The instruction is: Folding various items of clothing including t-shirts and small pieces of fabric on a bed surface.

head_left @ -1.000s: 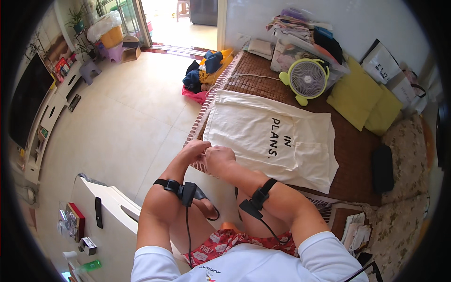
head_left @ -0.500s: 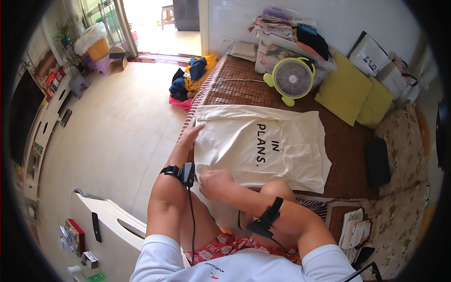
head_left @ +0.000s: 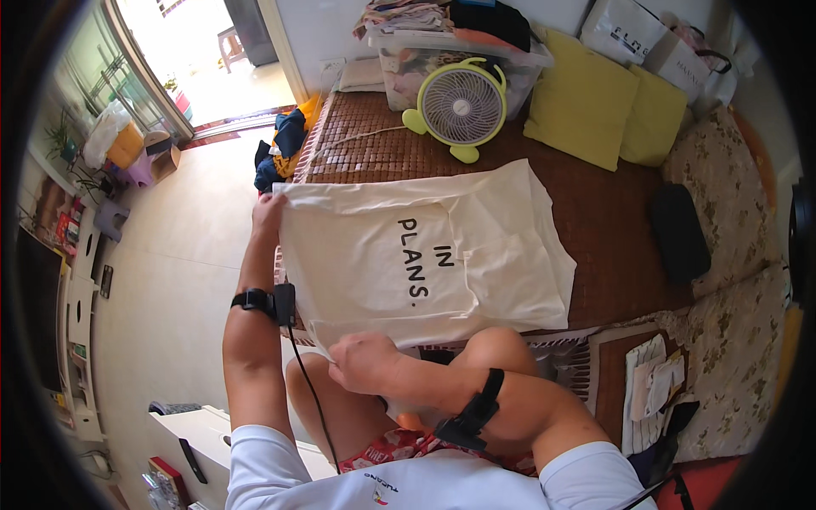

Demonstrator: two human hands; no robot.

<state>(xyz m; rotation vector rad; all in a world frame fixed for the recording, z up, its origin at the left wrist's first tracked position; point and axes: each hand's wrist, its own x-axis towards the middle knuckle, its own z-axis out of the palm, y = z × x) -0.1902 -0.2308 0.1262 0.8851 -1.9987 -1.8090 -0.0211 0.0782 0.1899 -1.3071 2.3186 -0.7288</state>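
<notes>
A cream cloth garment (head_left: pixel 357 246), looking like a T-shirt with folded parts, lies on the brown woven mat with black lettering facing up. My left hand (head_left: pixel 270 211) is closed on its far left corner, at the mat's fringed edge. My right hand (head_left: pixel 364 361) is closed on the near left corner, just above my knees. Between the two hands the garment's left edge is pulled straight and slightly raised. Its right part rests on the mat with loose creases and an uneven edge. The fingertips of both hands are partly hidden.
Beyond the garment stands a green fan (head_left: pixel 461 104), before a clear storage box (head_left: pixel 395 76) of clothes. Yellow-green cushions (head_left: pixel 582 98) lie at the far right, and a black case (head_left: pixel 680 234) nearer. Dark and yellow clothes (head_left: pixel 287 140) lie at the far left. Cables hang from my forearm straps.
My left hand has moved to the garment's far left corner and gripped it. My right hand now grips the near corner. The left edge is stretched toward me. The view has shifted.
</notes>
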